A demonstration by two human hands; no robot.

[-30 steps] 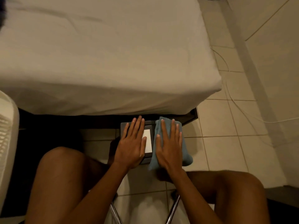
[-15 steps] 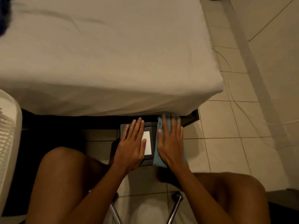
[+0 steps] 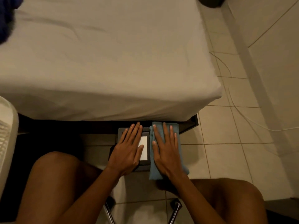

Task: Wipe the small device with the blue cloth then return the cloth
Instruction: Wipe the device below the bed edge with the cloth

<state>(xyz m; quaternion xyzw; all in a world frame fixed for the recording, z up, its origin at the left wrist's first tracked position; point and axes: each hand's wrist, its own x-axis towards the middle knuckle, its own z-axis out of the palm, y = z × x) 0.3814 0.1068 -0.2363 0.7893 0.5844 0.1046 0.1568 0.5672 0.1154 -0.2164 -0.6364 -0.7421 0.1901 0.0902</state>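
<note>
Since half a second ago the blue cloth [image 3: 166, 149] reaches lower, its near end showing again below the right hand [image 3: 166, 152], much as a second back; left hand [image 3: 127, 151] unchanged. Right hand lies flat on the cloth, fingers straight and slightly spread, pressing it onto the right side of the small device [image 3: 143, 150]; nothing pinched. Left hand flat on the device's left half, fingers extended, close together. Device sits between the knees, at the foot of the bed [image 3: 105, 62], long axis running away from the person, white screen facing up. Cloth lies parallel to it
</note>
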